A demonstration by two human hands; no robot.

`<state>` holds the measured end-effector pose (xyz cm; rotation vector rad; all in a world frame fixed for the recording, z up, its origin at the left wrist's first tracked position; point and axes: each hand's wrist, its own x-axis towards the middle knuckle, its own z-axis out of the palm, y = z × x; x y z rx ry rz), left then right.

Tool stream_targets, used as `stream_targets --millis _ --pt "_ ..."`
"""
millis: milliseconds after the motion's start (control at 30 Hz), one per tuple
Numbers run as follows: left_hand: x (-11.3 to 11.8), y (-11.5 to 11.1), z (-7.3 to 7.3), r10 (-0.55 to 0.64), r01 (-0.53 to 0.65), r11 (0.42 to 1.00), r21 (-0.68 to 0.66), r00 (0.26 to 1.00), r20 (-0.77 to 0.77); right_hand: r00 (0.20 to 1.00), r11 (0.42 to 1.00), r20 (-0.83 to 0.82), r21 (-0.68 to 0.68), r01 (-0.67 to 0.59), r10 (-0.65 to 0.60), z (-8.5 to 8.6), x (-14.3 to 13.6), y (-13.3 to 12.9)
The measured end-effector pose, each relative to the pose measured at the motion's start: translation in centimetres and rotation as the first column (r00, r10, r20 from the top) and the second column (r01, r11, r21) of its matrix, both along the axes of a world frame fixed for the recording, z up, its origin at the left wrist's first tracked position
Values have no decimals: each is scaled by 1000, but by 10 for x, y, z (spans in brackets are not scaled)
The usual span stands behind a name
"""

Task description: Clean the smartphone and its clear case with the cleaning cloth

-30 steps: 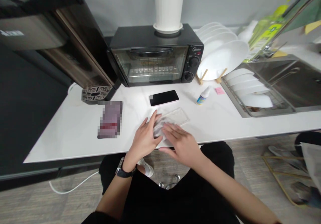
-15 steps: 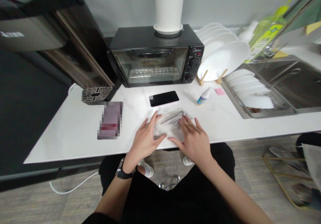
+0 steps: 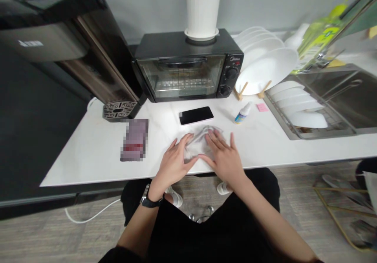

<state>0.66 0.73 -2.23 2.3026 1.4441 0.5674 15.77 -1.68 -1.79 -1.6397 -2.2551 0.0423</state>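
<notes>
A thin, whitish-grey crumpled sheet [image 3: 198, 147] lies on the counter between my hands; I cannot tell whether it is cloth or plastic. My left hand [image 3: 176, 157] rests at its left side, fingers stretched and thumb pointing inward. On its right part lie the flat, extended fingers of my right hand [image 3: 224, 155], covering some of it. Both thumbs nearly meet at its near edge. Just beyond it is a phone [image 3: 196, 115] with a dark screen. A small white spray bottle [image 3: 243, 113] with a blue label stands farther right.
A toaster oven [image 3: 188, 76] backs the counter [image 3: 88, 153], with a white pot [image 3: 203, 11] on top. A purple pixelated item [image 3: 135, 139] lies left, before a drink machine [image 3: 119, 110]. White plates [image 3: 266, 70], a pink note [image 3: 262, 107] and a sink [image 3: 347, 98] are at right.
My hands have drawn slightly closer together, and the sheet between them is more bunched up. The whole view has shifted a little, so the surroundings appear farther right.
</notes>
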Motion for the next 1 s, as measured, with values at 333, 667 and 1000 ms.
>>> stream_targets --millis 333,667,1000 --pt "2 -1 2 8 -8 1000 -10 1000 3 994 994 37 29 104 -105 0 1 -6" --pt "2 0 6 6 -6 1000 -15 1000 10 994 994 43 -21 105 -104 0 2 -2" --pt "1 -1 7 1 -1 1000 -7 1000 2 996 996 23 -14 84 -84 -1 2 -4"
